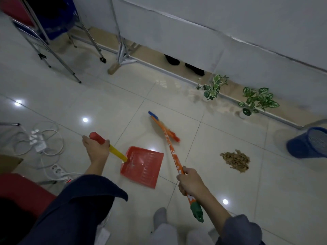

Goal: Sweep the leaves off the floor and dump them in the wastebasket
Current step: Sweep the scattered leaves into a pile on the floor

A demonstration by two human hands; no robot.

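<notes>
1. The person stands over the tiled floor (221,183) with a tool in each hand. The left hand (97,149) has its grip clenched round the red-capped yellow handle of the red dustpan (143,167), whose tray lies flat on the floor just ahead of the feet.
2. The right hand (190,183) is clenched round the orange patterned shaft of the broom (169,144); the blurred broom head lies beyond the dustpan, to the left of the leaves.
3. The leaves (236,160) sit on the floor in one small, dry, brown heap of crumbly flakes, off to the right of the dustpan, between it and the blue mesh wastebasket (308,143). Dustpan and heap are well apart.
4. Risk, as I judge it: the flakes look light and loose, so a hard stroke across the glossy tile could scatter them instead of gathering them.
5. With the dustpan this far from the heap, a long push may leave a trail of bits; bringing the dustpan lip close first would help.
6. The wastebasket appears tilted or lying over, mouth towards the camera; a careless tip could spill leaves beside it.
7. Two small potted plants (254,101) stand near the wall behind, and cables (44,147) lie to the left, both within reach of a wide swing.
</notes>
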